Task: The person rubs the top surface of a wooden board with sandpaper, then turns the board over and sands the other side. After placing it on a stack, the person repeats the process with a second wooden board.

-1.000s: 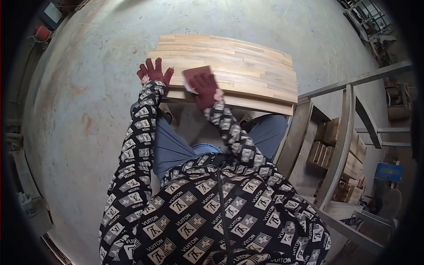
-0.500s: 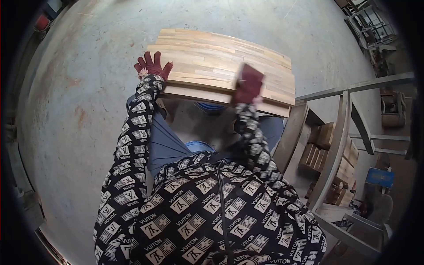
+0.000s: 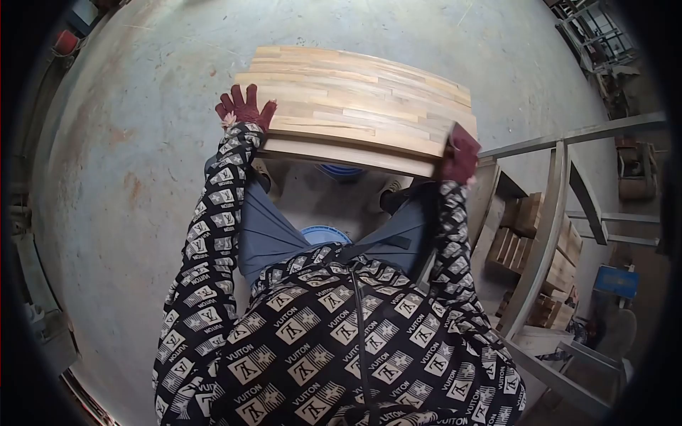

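Note:
A stack of pale wooden boards (image 3: pixel 355 96) made of glued strips lies in front of me. My left hand (image 3: pixel 246 110), in a dark red glove, rests with spread fingers on the left end of the top board. At the near right corner is my right hand (image 3: pixel 458 167), gloved alike and slightly blurred. It is closed on a flat, dark red piece of sandpaper (image 3: pixel 464 139), laid against the board's right edge. The glove hides how the fingers grip it.
Below the boards shows a blue drum (image 3: pixel 341 170), and a light blue bucket (image 3: pixel 324 235) is between my legs. To my right stands a metal frame (image 3: pixel 547 227) beside wood blocks (image 3: pixel 510 250). A blue box (image 3: pixel 615 281) sits farther right.
My right hand has slid right with the sandpaper, from the middle of the board's near side to its right corner. My left hand has stayed in place.

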The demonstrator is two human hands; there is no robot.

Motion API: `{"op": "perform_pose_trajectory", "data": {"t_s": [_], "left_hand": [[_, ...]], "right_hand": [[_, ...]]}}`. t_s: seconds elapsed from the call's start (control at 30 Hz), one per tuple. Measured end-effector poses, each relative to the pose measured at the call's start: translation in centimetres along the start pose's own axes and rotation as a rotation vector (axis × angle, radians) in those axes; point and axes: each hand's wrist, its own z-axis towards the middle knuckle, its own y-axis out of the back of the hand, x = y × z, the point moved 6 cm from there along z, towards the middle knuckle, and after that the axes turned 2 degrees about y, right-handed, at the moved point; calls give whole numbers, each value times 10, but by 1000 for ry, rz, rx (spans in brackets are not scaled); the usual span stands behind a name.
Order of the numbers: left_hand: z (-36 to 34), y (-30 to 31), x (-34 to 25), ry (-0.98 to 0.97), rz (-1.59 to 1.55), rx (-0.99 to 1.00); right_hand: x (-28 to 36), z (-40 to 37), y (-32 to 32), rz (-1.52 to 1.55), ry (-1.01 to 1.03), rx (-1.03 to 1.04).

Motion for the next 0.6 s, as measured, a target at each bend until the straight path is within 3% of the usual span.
{"op": "perform_pose_trajectory", "data": {"t_s": [0.07, 0.13, 0.17, 0.27, 0.37, 0.4, 0.43, 0.5, 0.53, 0.57, 0.6], "left_hand": [[0, 3, -2, -13, 3, -37], [1, 4, -3, 0, -19, -6], [2, 5, -2, 9, -30, 21], [1, 4, -1, 21, 48, 29], [1, 10, -2, 7, 66, 26], [1, 5, -1, 4, 56, 29], [1, 2, 0, 3, 44, 32], [2, 2, 0, 7, 75, 39], [2, 2, 0, 9, 61, 23], [1, 0, 0, 9, 45, 11], [1, 2, -1, 7, 31, -2]], "right_hand": [[-14, 6, 17, -11, -46, 53], [4, 11, 13, -292, -275, 232], [21, 7, -12, -239, -261, 139], [135, -7, -86, 163, -39, -58], [249, -28, -166, 707, 43, 123], [295, -4, -119, 177, 284, 335], [328, 35, -48, 271, 331, 469], [317, 39, -43, 459, 380, 357], [296, 34, -48, 399, 353, 285], [265, 22, -60, 336, 324, 216], [198, -1, -103, 501, 141, 177]]}}
